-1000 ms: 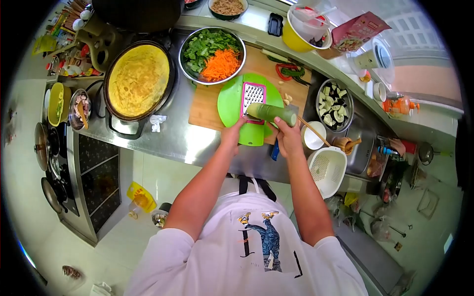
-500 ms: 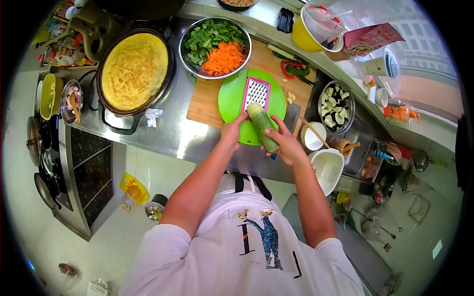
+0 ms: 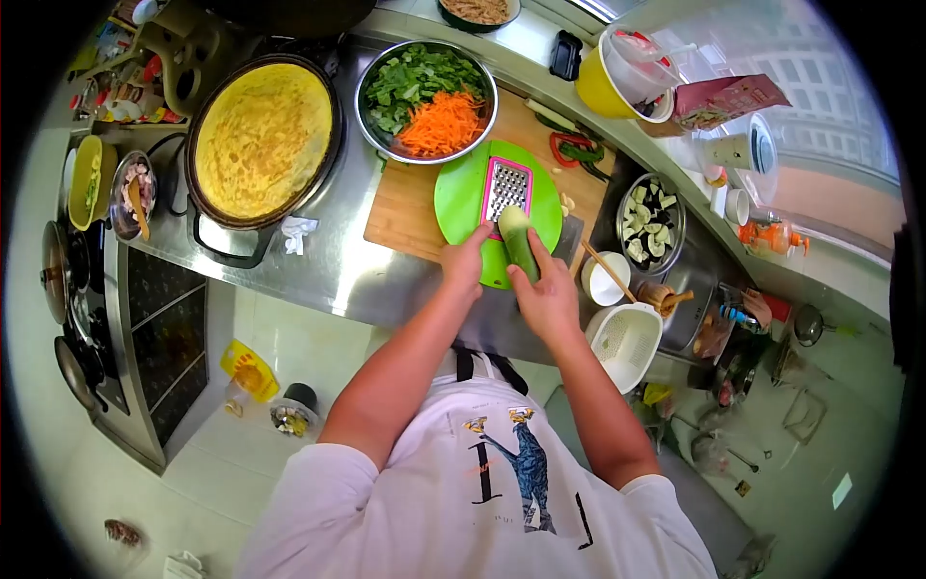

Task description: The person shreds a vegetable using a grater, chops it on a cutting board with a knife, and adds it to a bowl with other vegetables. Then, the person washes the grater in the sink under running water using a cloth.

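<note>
A green cucumber-like vegetable (image 3: 520, 249) with a pale end is in my right hand (image 3: 548, 297), whose fingers wrap round its lower part. The pale end rests at the lower edge of a pink-framed metal grater (image 3: 506, 189). This grater lies on a round green board (image 3: 457, 203), itself on a wooden cutting board (image 3: 400, 214). My left hand (image 3: 466, 259) is closed on the near end of the grater, at the green board's lower left. Shredded carrot (image 3: 443, 125) and chopped greens (image 3: 415, 85) fill a steel bowl (image 3: 494, 108) behind.
A pan with a yellow pancake (image 3: 262, 141) stands left. Peppers (image 3: 577, 150) and garlic cloves lie on the wooden board's right. Further right are a bowl of cut eggplant (image 3: 650, 224), a white bowl (image 3: 605, 280), a white colander (image 3: 625, 345) and a sink (image 3: 691, 309).
The vegetable first swung from a sideways slant to pointing away from me, and now stands more upright in line with the grater. My right hand turned with it. The view has shifted slightly.
</note>
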The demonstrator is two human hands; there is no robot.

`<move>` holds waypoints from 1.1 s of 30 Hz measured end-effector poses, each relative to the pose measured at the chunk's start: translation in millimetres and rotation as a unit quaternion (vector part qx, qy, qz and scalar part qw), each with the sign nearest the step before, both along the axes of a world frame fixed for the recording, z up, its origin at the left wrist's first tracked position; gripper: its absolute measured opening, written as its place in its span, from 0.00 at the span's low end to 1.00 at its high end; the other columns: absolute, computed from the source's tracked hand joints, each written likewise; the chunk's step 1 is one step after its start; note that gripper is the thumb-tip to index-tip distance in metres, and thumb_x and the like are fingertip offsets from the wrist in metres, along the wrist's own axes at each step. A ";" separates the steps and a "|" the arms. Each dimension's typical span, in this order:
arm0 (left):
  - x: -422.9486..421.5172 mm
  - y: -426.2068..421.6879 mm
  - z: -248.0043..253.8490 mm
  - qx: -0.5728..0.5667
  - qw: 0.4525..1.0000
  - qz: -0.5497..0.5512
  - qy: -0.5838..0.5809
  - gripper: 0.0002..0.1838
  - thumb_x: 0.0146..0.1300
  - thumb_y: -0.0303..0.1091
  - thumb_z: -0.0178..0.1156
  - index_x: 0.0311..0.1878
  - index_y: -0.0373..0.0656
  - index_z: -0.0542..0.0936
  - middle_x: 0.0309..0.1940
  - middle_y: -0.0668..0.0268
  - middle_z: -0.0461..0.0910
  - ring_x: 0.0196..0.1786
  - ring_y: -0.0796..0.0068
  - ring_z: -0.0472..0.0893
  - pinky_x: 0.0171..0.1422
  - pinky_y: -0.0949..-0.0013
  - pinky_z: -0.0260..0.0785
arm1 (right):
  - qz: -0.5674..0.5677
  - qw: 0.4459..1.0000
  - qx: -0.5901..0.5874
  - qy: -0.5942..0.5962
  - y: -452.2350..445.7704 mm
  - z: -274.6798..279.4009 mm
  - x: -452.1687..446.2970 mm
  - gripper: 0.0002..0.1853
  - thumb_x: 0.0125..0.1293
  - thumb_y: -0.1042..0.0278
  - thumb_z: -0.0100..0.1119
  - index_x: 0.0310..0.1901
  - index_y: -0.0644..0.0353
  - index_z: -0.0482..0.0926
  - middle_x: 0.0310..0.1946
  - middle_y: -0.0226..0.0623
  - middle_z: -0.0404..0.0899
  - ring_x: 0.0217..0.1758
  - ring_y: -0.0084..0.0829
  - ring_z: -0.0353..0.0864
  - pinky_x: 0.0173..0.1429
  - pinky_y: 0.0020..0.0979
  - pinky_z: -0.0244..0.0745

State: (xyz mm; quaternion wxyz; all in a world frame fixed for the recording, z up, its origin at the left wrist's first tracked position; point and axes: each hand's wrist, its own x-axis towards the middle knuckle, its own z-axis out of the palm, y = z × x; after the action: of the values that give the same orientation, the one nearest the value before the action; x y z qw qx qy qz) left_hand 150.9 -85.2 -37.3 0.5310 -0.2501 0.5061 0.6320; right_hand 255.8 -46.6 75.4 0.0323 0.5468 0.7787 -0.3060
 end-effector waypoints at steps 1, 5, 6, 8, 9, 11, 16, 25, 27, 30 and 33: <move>0.9 0.2 0.0 0.000 1.000 0.003 -0.002 0.19 0.55 0.34 0.72 0.47 0.33 0.82 0.40 0.62 0.83 0.39 0.71 0.81 0.42 0.66 0.73 | 0.011 1.000 0.027 -0.008 2.4 -4.5 -1.2 0.34 0.61 0.56 0.64 0.69 0.50 0.69 0.38 0.52 0.77 0.40 0.47 0.80 0.48 0.40 0.74; 6.2 -0.4 -2.3 0.002 0.999 0.016 0.035 0.19 0.55 0.34 0.72 0.46 0.32 0.82 0.40 0.62 0.83 0.38 0.72 0.81 0.42 0.67 0.73 | 0.032 0.989 0.143 0.034 43.5 -53.0 -30.2 0.33 0.60 0.55 0.64 0.68 0.53 0.71 0.32 0.51 0.80 0.33 0.46 0.80 0.41 0.40 0.75; 6.0 1.2 -1.6 0.002 0.999 0.018 0.035 0.19 0.56 0.34 0.72 0.46 0.31 0.81 0.40 0.62 0.83 0.37 0.72 0.80 0.42 0.67 0.72 | 0.035 0.988 0.144 0.034 61.3 -59.5 -43.6 0.33 0.60 0.55 0.64 0.68 0.53 0.71 0.32 0.51 0.80 0.33 0.46 0.80 0.41 0.40 0.75; 6.1 1.0 1.1 -0.004 0.999 0.017 0.026 0.19 0.56 0.34 0.72 0.46 0.31 0.81 0.39 0.62 0.83 0.38 0.72 0.80 0.42 0.67 0.72 | -0.018 0.997 0.070 0.028 84.7 -64.0 -61.7 0.32 0.60 0.55 0.64 0.67 0.54 0.72 0.31 0.49 0.81 0.33 0.47 0.81 0.41 0.39 0.77; 5.0 1.4 2.7 -0.010 1.000 0.016 0.019 0.19 0.56 0.34 0.72 0.46 0.31 0.81 0.39 0.62 0.83 0.38 0.72 0.81 0.42 0.67 0.72 | -0.018 0.997 0.071 0.028 84.5 -54.1 -62.1 0.32 0.60 0.55 0.64 0.67 0.54 0.72 0.31 0.49 0.81 0.33 0.47 0.81 0.41 0.39 0.77; -0.9 2.7 7.2 -0.012 0.999 0.022 0.027 0.19 0.56 0.33 0.72 0.46 0.31 0.82 0.40 0.62 0.83 0.38 0.72 0.81 0.42 0.67 0.73 | -0.092 0.993 -0.043 0.053 82.5 -25.8 -63.4 0.32 0.59 0.57 0.65 0.66 0.55 0.73 0.35 0.49 0.82 0.35 0.45 0.82 0.45 0.34 0.77; -11.2 7.1 16.4 -0.029 0.999 0.005 -0.016 0.19 0.56 0.33 0.72 0.47 0.30 0.82 0.41 0.60 0.84 0.40 0.71 0.82 0.43 0.67 0.73 | 0.029 0.999 0.022 0.004 20.3 -3.9 -8.7 0.33 0.58 0.60 0.67 0.65 0.58 0.73 0.45 0.53 0.83 0.43 0.45 0.84 0.52 0.35 0.76; -7.4 6.9 5.3 -0.011 0.999 0.010 0.032 0.18 0.56 0.36 0.72 0.45 0.32 0.82 0.36 0.63 0.83 0.36 0.72 0.81 0.39 0.68 0.71 | -0.077 0.995 -0.050 0.040 77.3 -25.2 -58.7 0.32 0.59 0.56 0.65 0.65 0.57 0.74 0.36 0.49 0.84 0.33 0.33 0.83 0.44 0.31 0.77; -6.9 4.4 5.8 -0.025 0.999 0.021 0.032 0.18 0.56 0.36 0.72 0.45 0.32 0.82 0.35 0.63 0.83 0.35 0.72 0.80 0.38 0.67 0.71 | -0.046 0.989 -0.027 0.135 51.1 -25.4 -23.9 0.32 0.58 0.58 0.67 0.65 0.59 0.74 0.37 0.45 0.85 0.31 0.32 0.82 0.43 0.30 0.76; -6.8 5.9 -0.7 -0.039 0.999 0.000 0.001 0.19 0.57 0.36 0.72 0.46 0.32 0.82 0.37 0.63 0.83 0.36 0.71 0.81 0.39 0.67 0.72 | 0.009 0.999 0.011 0.031 29.4 -18.6 -2.5 0.32 0.58 0.57 0.65 0.65 0.55 0.74 0.33 0.53 0.82 0.38 0.45 0.84 0.46 0.41 0.77; 4.4 -0.5 -3.2 -0.007 0.999 0.013 0.051 0.20 0.56 0.35 0.72 0.47 0.31 0.82 0.39 0.62 0.83 0.37 0.71 0.81 0.39 0.67 0.72 | -0.010 0.999 0.039 0.021 70.3 -46.6 -40.7 0.31 0.58 0.54 0.66 0.63 0.57 0.76 0.38 0.52 0.84 0.36 0.40 0.85 0.46 0.36 0.77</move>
State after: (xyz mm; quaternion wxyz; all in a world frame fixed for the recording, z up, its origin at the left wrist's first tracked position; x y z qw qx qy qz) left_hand 155.3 -85.7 -40.5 0.4949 -0.2279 0.5334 0.6470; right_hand 215.1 23.7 28.7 -0.0083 0.5489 0.7852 -0.2865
